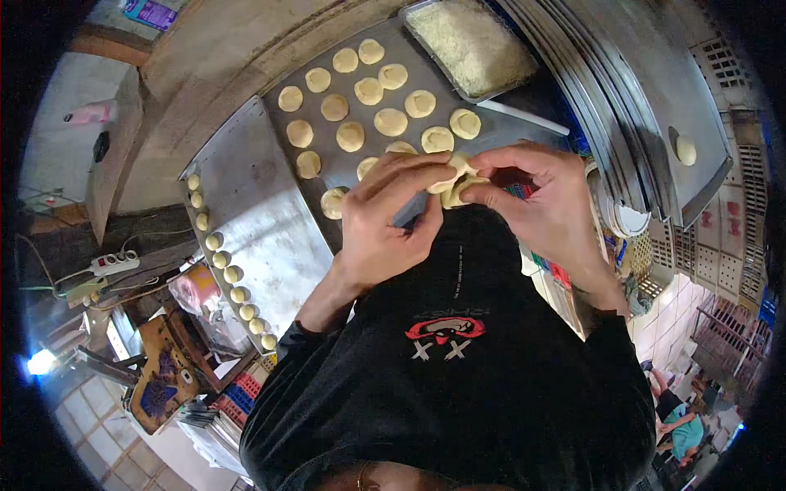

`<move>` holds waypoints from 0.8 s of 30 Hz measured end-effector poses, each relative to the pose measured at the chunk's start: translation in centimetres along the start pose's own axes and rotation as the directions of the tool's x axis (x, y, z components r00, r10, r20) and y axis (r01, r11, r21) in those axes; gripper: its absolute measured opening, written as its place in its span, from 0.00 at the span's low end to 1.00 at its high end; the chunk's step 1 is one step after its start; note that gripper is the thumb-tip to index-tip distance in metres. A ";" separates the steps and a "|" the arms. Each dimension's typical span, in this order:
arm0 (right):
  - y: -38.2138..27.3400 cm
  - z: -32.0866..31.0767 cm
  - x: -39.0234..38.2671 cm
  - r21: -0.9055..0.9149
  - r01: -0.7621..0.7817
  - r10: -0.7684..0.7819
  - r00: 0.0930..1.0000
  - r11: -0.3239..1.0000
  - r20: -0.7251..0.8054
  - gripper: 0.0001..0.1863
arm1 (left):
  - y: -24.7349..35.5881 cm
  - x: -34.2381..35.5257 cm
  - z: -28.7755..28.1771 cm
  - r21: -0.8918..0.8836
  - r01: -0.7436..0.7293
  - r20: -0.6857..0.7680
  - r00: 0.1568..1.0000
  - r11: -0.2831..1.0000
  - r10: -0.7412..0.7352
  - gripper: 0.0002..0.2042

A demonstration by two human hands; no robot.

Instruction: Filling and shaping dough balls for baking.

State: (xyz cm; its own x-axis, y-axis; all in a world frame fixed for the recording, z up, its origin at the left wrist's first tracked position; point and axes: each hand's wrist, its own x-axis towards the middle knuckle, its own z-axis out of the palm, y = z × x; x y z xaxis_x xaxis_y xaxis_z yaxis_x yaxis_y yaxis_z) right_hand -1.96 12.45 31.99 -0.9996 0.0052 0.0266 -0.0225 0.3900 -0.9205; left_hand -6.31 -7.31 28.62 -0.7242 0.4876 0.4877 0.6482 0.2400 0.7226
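Observation:
Both my hands meet over the near edge of the work surface, pinching one piece of pale dough (455,182) between them. My left hand (391,209) grips its left side with thumb and fingers. Along its right side, my right hand (536,192) pinches the edge with thumb and forefinger. The dough looks folded, with a hollow in its middle. Just beyond my hands, several flattened dough rounds (390,122) lie in loose rows on a dark metal tray (325,146). Part of the tray's near side is hidden behind my hands.
At the far right sits a metal pan (471,49) of pale shreds, with a white rod (524,117) beside it. Stacked trays (606,90) rise on the right, one dough ball (686,150) on top. Small dough balls (220,259) line the left edge of a floured metal sheet (262,204).

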 end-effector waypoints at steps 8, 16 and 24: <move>1.3 0.4 -0.2 0.310 -0.132 0.128 0.991 0.942 0.034 0.10 | -0.8 -0.5 1.1 -0.290 0.185 -0.034 0.978 0.939 -0.204 0.21; 0.4 0.6 -0.7 0.256 -0.146 0.142 0.989 0.956 0.035 0.11 | -1.1 -1.9 1.9 -0.336 0.133 -0.002 0.990 0.933 -0.141 0.13; 0.5 2.1 -0.5 -0.140 0.261 -0.278 0.953 0.955 -0.123 0.12 | 0.8 -1.9 3.4 -0.187 0.117 -0.109 0.984 0.975 -0.139 0.23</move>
State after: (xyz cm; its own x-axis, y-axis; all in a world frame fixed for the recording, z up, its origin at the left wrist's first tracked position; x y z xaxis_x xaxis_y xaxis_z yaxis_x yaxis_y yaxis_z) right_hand -1.50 10.70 30.65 -0.9442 0.0101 0.3292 -0.2798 0.5027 -0.8179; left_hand -3.68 -5.19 26.60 -0.8283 0.3553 0.4332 0.5038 0.1340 0.8534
